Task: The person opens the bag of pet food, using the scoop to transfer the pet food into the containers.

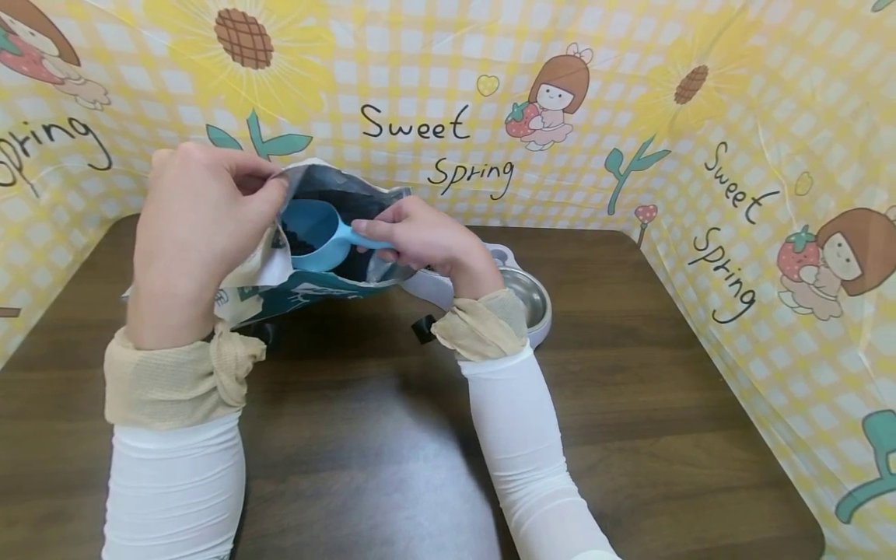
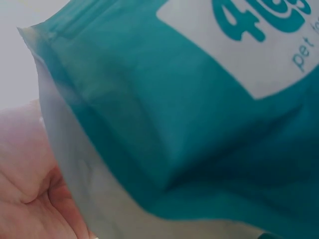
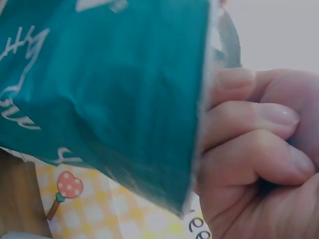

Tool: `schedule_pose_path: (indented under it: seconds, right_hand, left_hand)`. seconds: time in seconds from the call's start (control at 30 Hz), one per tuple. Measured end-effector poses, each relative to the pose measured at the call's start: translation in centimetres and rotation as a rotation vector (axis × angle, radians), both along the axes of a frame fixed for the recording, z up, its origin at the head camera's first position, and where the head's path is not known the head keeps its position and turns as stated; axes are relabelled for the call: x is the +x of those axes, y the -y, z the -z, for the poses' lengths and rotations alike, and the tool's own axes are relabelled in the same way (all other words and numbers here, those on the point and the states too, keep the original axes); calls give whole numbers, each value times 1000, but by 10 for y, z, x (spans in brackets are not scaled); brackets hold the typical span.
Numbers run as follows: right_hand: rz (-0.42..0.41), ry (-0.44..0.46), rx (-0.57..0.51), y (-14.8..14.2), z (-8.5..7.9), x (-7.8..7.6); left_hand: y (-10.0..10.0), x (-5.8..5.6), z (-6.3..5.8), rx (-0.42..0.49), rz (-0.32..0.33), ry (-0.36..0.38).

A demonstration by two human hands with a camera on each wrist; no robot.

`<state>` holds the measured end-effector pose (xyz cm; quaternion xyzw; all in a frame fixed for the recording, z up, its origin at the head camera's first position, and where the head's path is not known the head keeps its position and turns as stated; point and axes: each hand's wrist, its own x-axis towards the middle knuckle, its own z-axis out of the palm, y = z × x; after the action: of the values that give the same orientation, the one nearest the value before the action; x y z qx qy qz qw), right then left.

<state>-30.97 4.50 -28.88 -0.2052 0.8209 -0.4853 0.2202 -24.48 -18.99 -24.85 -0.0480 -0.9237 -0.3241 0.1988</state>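
My left hand (image 1: 199,222) pinches the upper left edge of a teal and white pet food bag (image 1: 315,286), whose mouth gapes with a silvery lining showing. In the left wrist view the bag (image 2: 134,99) fills most of the picture, lettered "pet". With its fingers curled round the handle, my right hand (image 1: 434,237) holds a light blue scoop (image 1: 329,253) in the bag's mouth. Dark pieces lie in the scoop's cup. The right wrist view shows the curled fingers (image 3: 249,154) beside the bag's edge; the scoop is hidden there.
Behind my right wrist a pale pet bowl stand (image 1: 539,334) with a metal bowl (image 1: 528,295) rests on the brown wooden table (image 1: 630,435). A small black object (image 1: 423,329) lies near it. Yellow checked cloth (image 1: 420,62) with printed figures rises behind and at the sides.
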Motion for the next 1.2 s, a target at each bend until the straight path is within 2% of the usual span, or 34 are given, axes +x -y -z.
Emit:
schedule_pose_path:
  seconds: [0.17,0.47,0.63,0.9,1.2]
  right_hand:
    - [12,34,-40,-14,1,-3]
    - [0,36,-90,-32,3,-6]
    - [-11,66,-133,-46,4,-8]
    - [-12,100,-170,-67,3,-6]
    - [5,150,-222,-88,2,-4]
  left_hand:
    - [1,-1,0,6,-3,4]
    - [0,-2,2,19,-7,-26]
    - [0,-2,4,27,-16,-45]
    - [2,-2,5,15,-21,-72]
    - [2,-2,5,19,-45,-59]
